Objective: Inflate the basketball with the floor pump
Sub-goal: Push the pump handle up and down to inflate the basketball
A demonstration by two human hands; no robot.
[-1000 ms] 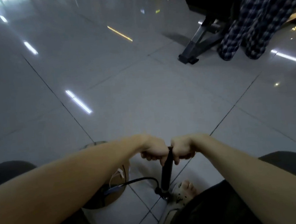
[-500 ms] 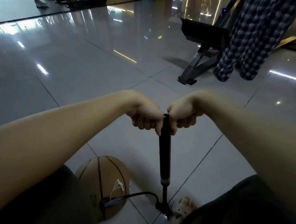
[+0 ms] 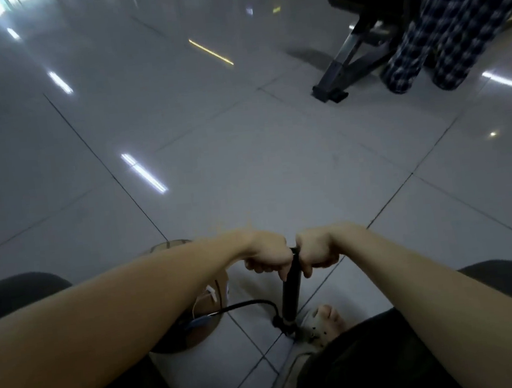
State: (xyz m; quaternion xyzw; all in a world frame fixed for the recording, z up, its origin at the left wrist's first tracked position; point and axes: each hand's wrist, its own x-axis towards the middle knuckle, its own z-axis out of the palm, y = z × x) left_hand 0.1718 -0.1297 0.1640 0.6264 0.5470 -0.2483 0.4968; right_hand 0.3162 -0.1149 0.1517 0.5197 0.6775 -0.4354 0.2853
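A black floor pump [image 3: 292, 293] stands upright on the tiled floor, its base under my foot [image 3: 324, 320]. My left hand [image 3: 268, 253] and my right hand [image 3: 316, 249] are each closed on one side of the pump handle, which sits low, close to the barrel. A black hose [image 3: 246, 304] curves from the pump base to a brown basketball [image 3: 206, 311] on the floor at the left. My left forearm hides most of the ball.
A black metal stand [image 3: 346, 69] rests on the floor at the upper right. Beside it stands a person in checked trousers [image 3: 439, 35]. My knees in dark shorts fill the lower corners. Glossy grey tiles spread ahead.
Half a second ago the handle was raised high with the shaft extended. Both hands have since pushed it down to the barrel, and my head has tipped lower.
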